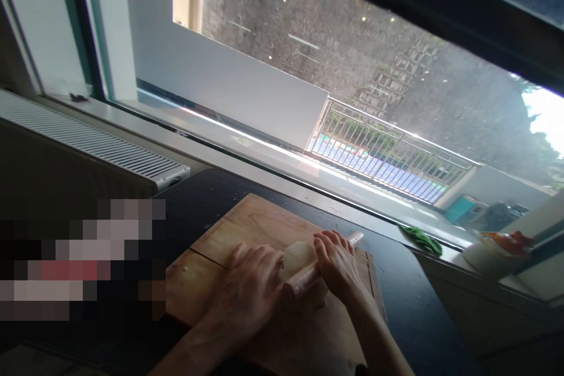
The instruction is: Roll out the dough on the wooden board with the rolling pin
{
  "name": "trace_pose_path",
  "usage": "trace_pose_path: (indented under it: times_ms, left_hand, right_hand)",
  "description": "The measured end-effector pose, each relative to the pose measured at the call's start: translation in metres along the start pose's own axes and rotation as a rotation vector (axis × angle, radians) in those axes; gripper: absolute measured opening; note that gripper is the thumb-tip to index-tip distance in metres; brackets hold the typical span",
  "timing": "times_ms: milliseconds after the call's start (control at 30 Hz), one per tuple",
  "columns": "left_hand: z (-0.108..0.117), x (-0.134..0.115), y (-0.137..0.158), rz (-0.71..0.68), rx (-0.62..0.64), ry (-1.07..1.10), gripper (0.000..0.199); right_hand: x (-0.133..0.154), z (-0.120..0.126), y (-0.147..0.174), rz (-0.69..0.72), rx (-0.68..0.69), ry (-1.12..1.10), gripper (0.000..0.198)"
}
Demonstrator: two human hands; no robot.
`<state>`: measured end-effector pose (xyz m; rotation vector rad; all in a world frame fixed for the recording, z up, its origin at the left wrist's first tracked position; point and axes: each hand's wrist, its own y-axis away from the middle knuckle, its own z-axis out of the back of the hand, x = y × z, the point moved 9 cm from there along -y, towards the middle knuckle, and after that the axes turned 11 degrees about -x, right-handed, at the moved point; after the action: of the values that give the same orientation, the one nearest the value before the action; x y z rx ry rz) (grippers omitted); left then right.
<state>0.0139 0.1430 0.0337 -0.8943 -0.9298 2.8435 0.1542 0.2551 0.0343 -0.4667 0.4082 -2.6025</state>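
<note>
Left hand (258, 270), over rectangular brown wooden board (264, 214): blurred; finger grip cannot be told. Right hand (337, 261), over board: fingers outstretched across cylindrical brown rolling pin (303, 282). White round dough (296, 257), on board, beside pin. Black desk (409, 294), beneath board. Crumpled green cloth (422, 239), on white windowsill (220, 161) beyond board.

No words, brands, numbers or signs can be read. A faint pale mark (241, 140) stands to the left of the railing (400, 134), too unclear to tell whether it is lettering or only a reflection.
</note>
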Motion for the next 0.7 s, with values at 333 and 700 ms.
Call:
trace_pose_path:
  times_ms: [333, 700]
  left_hand:
    - [-0.002, 0.007, 0.002, 0.012, -0.072, 0.005, 0.034]
    - [0.008, -0.008, -0.003, 0.018, 0.001, 0.012, 0.020]
  right_hand:
    - [0.039, -0.047, -0.080, -0.095, 0.185, 0.001, 0.051]
    - [0.012, -0.012, -0.029, -0.069, 0.013, -0.065, 0.043]
